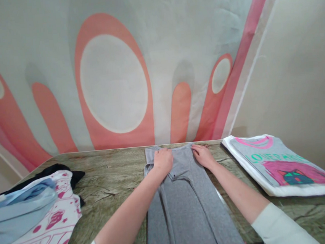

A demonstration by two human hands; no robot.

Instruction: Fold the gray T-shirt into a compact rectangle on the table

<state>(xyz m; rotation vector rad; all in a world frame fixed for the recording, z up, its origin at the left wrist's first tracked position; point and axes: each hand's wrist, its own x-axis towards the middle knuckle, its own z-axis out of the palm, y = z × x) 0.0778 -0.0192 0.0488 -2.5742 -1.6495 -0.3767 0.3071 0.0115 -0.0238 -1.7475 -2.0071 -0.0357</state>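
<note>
A grey garment (185,212) with long legs or panels lies lengthwise on the wood-patterned table (110,173), its top near the table's far edge. My left hand (164,161) rests on the upper left part of the cloth, fingers bent down against it; whether they pinch the fabric is hard to make out. At the upper right corner of the garment is my right hand (203,155), its fingertips touching the cloth's edge and its fingers slightly apart. Folds run down the grey cloth below my left hand.
On the left lie loose clothes: a light blue piece (21,212), a white one with pink print (60,224) and a black one (77,177). Folded shirts (269,157) are stacked at the right. Behind the table hangs a patterned backdrop (113,84).
</note>
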